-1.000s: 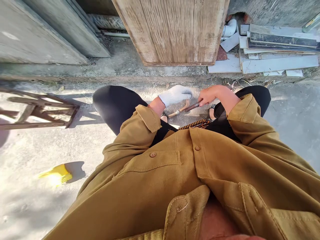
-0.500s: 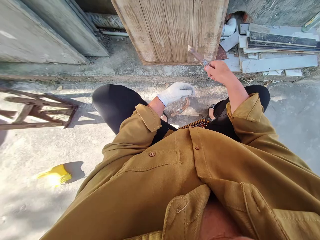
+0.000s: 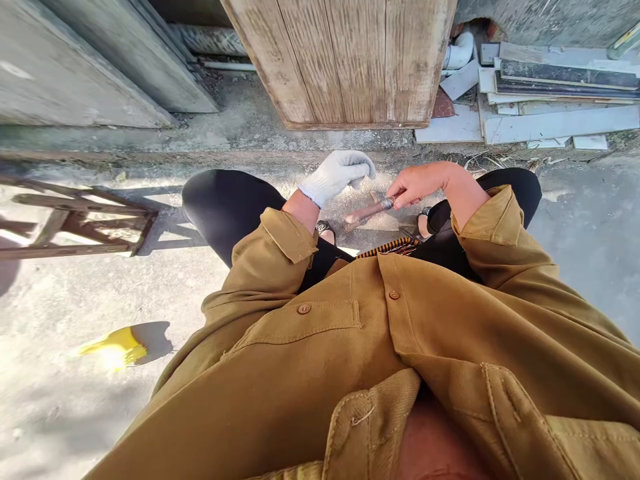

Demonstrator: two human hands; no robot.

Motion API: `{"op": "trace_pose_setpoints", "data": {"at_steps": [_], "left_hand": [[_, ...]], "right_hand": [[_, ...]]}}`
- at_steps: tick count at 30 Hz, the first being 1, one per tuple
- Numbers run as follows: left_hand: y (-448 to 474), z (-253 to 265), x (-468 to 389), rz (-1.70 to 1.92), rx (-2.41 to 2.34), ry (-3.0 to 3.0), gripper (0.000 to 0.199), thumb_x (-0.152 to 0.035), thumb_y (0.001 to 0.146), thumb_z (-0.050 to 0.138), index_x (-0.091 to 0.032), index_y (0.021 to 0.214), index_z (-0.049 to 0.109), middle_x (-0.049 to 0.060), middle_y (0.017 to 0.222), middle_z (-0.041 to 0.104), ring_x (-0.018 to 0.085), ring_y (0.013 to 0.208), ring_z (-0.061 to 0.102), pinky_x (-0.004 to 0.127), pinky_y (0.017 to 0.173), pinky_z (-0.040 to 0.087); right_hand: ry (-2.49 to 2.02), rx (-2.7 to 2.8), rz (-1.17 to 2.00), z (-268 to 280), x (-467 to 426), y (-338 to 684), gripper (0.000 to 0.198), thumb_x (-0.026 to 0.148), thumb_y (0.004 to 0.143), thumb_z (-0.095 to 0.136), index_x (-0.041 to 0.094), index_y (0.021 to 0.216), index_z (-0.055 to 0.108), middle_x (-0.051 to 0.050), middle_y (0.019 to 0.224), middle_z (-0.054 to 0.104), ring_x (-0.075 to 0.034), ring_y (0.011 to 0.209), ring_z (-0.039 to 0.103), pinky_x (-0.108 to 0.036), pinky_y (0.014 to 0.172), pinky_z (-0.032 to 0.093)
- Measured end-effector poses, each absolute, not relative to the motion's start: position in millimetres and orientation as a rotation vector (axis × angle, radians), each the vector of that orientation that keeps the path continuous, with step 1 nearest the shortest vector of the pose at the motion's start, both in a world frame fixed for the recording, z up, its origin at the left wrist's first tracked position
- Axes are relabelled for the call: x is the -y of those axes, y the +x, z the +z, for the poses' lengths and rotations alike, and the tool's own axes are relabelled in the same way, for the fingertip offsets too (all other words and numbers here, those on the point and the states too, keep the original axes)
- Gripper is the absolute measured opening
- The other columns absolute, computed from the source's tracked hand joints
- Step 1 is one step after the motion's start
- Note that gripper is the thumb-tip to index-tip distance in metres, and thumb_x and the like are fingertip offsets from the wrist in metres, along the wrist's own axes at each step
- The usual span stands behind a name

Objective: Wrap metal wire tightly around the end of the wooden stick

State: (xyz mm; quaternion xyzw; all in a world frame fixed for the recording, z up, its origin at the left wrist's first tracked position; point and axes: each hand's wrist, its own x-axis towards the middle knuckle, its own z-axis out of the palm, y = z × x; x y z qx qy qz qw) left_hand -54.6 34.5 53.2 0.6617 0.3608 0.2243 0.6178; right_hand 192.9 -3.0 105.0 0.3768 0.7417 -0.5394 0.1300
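My left hand (image 3: 340, 175), in a white knit glove, is raised between my knees with its fingers curled and closed. Whatever those fingers hold, if anything, is hidden. My bare right hand (image 3: 416, 184) grips a brown wooden handle (image 3: 369, 211) near its end that is bound with wire. The handle slants down to the left, its far end low over the ground between my feet. Behind it, largely covered, lies a second wooden piece (image 3: 350, 227) on the concrete. My two hands are close together but apart.
A weathered plank panel (image 3: 360, 67) stands ahead, bottom edge on a low concrete ledge (image 3: 225, 139). Boards and tile strips (image 3: 560, 125) are stacked at right beside a white pipe (image 3: 459, 52). At left are a wooden frame (image 3: 75, 252) and a yellow object (image 3: 114, 348) on the ground.
My right hand has come down and left from near the panel, and the wooden handle now points down to the left. My gloved left hand has shifted slightly left and up.
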Motion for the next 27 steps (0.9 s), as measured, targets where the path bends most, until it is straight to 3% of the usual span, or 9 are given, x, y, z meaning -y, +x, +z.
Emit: {"op": "trace_pose_setpoints", "data": {"at_steps": [3,8,10,12,17,22,27], "left_hand": [[-45,44,-33,0.569,-0.857,1.395,0.011,-0.013,0.095,0.068,-0.014,0.085,0.074,-0.001,0.060,0.058,0.010,0.055,0.053,0.020,0.054,0.043],[-28,36,-17,0.417,-0.739,1.452,0.013,-0.009,0.093,0.068,-0.014,0.083,0.075,-0.001,0.065,0.062,0.008,0.054,0.049,0.019,0.054,0.038],[-25,38,-12,0.328,-0.659,1.461,0.013,-0.012,0.093,0.069,-0.014,0.082,0.076,0.000,0.069,0.066,0.008,0.054,0.050,0.021,0.054,0.038],[-27,44,-10,0.286,-0.585,1.474,0.012,-0.017,0.093,0.072,-0.014,0.082,0.077,0.002,0.073,0.069,0.009,0.055,0.051,0.022,0.055,0.039],[-47,61,-20,0.349,-0.578,1.490,0.013,-0.026,0.092,0.080,-0.015,0.084,0.078,0.003,0.068,0.065,0.011,0.055,0.050,0.027,0.059,0.044],[-62,66,-27,0.452,-0.679,1.526,0.016,-0.031,0.092,0.081,-0.018,0.083,0.077,0.003,0.066,0.061,0.013,0.057,0.052,0.030,0.062,0.047],[-68,65,-31,0.522,-0.765,1.514,0.019,-0.036,0.093,0.080,-0.021,0.083,0.075,0.004,0.066,0.061,0.016,0.060,0.054,0.034,0.063,0.050]], "right_hand": [[1.670,-2.295,-1.796,124,5,197,0.019,0.021,0.105,0.072,0.020,0.088,0.067,0.003,0.070,0.063,-0.011,0.060,0.050,-0.027,0.060,0.038],[2.566,-2.048,-1.991,140,0,200,0.028,0.014,0.118,0.054,0.021,0.091,0.060,0.006,0.070,0.052,-0.010,0.057,0.039,-0.028,0.056,0.029],[2.706,-2.024,-1.881,136,-4,203,0.031,0.015,0.120,0.050,0.021,0.090,0.057,0.006,0.072,0.050,-0.009,0.058,0.038,-0.028,0.057,0.030],[2.746,-2.051,-1.580,128,-7,208,0.036,0.016,0.119,0.055,0.022,0.084,0.054,0.004,0.073,0.052,-0.010,0.062,0.043,-0.029,0.061,0.034],[2.283,-2.145,-0.761,114,-11,213,0.032,0.024,0.112,0.069,0.020,0.082,0.060,-0.005,0.084,0.066,-0.019,0.080,0.056,-0.033,0.079,0.041],[1.456,-2.008,-0.973,116,-4,202,0.020,0.026,0.110,0.069,0.016,0.094,0.075,-0.001,0.074,0.065,-0.016,0.071,0.054,-0.032,0.073,0.038],[1.137,-2.030,-1.266,125,0,204,0.022,0.022,0.108,0.068,0.016,0.088,0.073,0.004,0.065,0.056,-0.013,0.067,0.048,-0.030,0.072,0.037]]}}
